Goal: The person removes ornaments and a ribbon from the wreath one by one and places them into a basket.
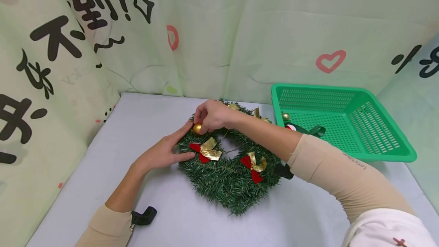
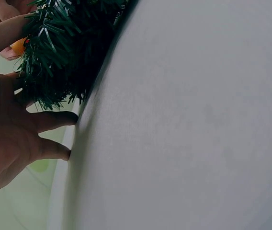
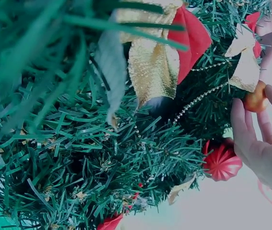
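A green wreath (image 1: 226,186) lies on the table, decorated with red and gold bows (image 1: 210,150) and a thin beaded chain (image 3: 200,101). At its upper left my right hand (image 1: 213,116) pinches a gold ball ornament (image 1: 197,128) between thumb and fingers, close against the needles. My left hand (image 1: 167,151) rests on the wreath's left edge with fingers spread, thumb near a bow. In the left wrist view, two fingertips of the left hand (image 2: 11,129) reach down to the table. A ribbed red ornament (image 3: 222,160) shows just below the right hand (image 3: 263,143) in the right wrist view.
A green plastic basket (image 1: 374,125) stands at the back right, close beside the wreath. Inside are a small gold ball (image 1: 286,116) and a dark green ribbon (image 1: 316,131). A printed curtain (image 1: 212,37) hangs behind the white table (image 1: 137,125).
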`<state>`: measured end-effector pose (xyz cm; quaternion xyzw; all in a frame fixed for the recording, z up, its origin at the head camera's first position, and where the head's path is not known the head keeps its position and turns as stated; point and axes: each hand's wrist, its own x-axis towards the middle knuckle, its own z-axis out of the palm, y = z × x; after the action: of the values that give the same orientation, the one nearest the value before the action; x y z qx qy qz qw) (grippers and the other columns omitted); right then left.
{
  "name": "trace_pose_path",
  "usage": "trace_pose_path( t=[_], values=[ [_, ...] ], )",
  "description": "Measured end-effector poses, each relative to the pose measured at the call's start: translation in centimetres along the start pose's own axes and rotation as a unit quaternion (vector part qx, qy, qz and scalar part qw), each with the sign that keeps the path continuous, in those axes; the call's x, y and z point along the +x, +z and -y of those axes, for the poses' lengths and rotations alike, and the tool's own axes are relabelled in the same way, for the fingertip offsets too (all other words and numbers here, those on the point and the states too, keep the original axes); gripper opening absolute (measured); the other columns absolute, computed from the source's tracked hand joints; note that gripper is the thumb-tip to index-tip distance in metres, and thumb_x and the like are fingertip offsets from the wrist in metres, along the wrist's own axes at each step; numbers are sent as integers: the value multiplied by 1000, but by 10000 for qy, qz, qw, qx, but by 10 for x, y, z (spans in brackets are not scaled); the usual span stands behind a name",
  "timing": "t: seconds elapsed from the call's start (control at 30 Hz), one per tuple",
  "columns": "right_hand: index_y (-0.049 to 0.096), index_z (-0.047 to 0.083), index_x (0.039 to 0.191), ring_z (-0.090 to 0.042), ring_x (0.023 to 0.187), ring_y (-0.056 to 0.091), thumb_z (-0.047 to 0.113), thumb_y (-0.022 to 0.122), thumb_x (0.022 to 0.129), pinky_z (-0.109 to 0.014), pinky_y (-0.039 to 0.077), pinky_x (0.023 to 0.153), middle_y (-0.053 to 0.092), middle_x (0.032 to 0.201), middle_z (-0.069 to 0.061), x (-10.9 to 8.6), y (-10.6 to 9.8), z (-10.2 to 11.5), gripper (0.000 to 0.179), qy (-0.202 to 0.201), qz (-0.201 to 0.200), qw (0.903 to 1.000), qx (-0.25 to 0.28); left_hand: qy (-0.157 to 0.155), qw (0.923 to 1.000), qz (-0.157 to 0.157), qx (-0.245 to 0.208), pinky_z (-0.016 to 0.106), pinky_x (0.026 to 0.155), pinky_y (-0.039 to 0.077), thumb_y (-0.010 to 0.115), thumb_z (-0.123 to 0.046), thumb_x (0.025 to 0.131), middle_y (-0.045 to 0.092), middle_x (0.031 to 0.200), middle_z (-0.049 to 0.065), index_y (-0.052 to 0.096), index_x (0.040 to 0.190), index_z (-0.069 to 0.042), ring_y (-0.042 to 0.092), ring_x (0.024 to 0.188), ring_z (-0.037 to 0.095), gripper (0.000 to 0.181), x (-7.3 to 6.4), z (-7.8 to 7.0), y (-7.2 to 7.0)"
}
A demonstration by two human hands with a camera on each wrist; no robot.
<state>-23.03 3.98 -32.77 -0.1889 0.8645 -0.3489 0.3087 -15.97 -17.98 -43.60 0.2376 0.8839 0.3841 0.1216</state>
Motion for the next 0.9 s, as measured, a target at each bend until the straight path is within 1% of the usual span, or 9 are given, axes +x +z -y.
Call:
trace_pose_path(
  t=[0.17, 0.3, 0.43, 0.57, 0.73, 0.9],
  values=[
    [70, 2, 111, -30, 94, 73, -7, 76, 87, -47, 62, 91, 72, 106, -14, -4, -2, 3, 26, 12, 71, 9996, 280, -22, 10000, -2, -20, 59, 124, 30, 73, -50, 96, 10, 175, -5, 6, 167, -42, 22, 160, 29, 98, 0, 1, -1],
    [70, -1, 111, -32, 94, 73, -10, 75, 87, -48, 62, 91, 70, 105, -15, -5, -3, 5, 26, -7, 108, 9990, 433, 13, 10000, -9, -28, 59, 125, 29, 72, -50, 96, 10, 175, -5, 6, 167, -42, 22, 160, 29, 97, 0, 2, 0],
    [70, -2, 110, -30, 90, 72, -12, 73, 86, -48, 62, 92, 70, 104, -16, -6, -5, 5, 26, -22, 102, 9984, 557, 17, 10000, -9, -6, 59, 125, 29, 72, -51, 96, 10, 175, -5, 7, 167, -40, 22, 160, 29, 97, 0, 3, 0],
    [70, -1, 107, -25, 87, 69, -12, 73, 84, -47, 62, 92, 70, 104, -15, -8, -7, 3, 26, -85, 46, 9987, 510, 33, 10000, -13, -3, 58, 125, 29, 72, -50, 96, 10, 175, -5, 7, 168, -38, 22, 160, 29, 98, 0, 2, 0],
    [70, 0, 107, -24, 89, 67, -11, 73, 82, -41, 63, 89, 68, 104, -14, -13, -13, 1, 28, -206, 8, 9985, 499, 20, 10000, 4, 22, 57, 126, 27, 71, -51, 96, 9, 175, -6, 9, 168, -36, 20, 160, 27, 97, 1, 2, 0],
    [71, 0, 110, -24, 91, 65, -11, 72, 82, -33, 63, 82, 68, 104, -14, -20, -19, -1, 30, -304, -39, 9982, 523, 84, 10000, 9, 20, 58, 126, 27, 72, -50, 96, 9, 176, -3, 9, 169, -30, 20, 161, 30, 98, 0, 1, 0]
  ],
)
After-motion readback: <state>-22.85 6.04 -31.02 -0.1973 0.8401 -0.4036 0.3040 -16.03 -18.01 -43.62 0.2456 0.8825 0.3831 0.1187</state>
